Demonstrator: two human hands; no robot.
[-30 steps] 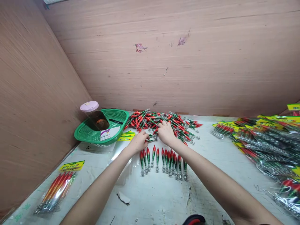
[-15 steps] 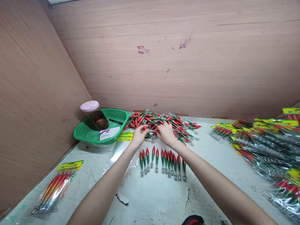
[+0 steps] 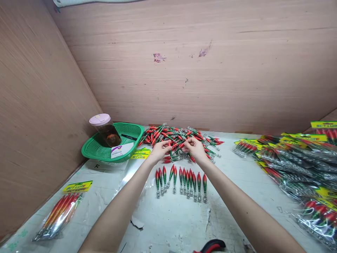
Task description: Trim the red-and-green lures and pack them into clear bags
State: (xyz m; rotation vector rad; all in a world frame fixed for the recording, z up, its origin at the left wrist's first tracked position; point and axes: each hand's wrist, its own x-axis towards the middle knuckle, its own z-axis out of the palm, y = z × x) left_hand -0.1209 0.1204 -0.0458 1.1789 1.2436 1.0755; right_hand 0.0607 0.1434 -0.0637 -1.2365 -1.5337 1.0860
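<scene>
Red and green lures with silver hooks lie in a heap (image 3: 155, 133) at the back of the table. At the heap's front edge, my left hand (image 3: 161, 150) pinches one lure (image 3: 170, 147) by its red end, its green part hanging down. My right hand (image 3: 194, 148) is a little to the right, fingertips pressed together at the lures; the red tip of one shows beside them, though the grip is partly hidden. Nearer to me, several lures (image 3: 187, 181) lie side by side in an uneven row, hooks toward me.
A green basket (image 3: 88, 149) at the left holds a lidded cup (image 3: 107, 131), a card and a pen. Bagged lures (image 3: 61, 214) lie front left; many more bags (image 3: 295, 161) pile up at right. Red-black pliers (image 3: 213, 245) lie at the front edge.
My left hand has moved slightly right and now shows a lure in its fingers. My right hand has drawn back to the right from the heap. One lure in the row leans more.
</scene>
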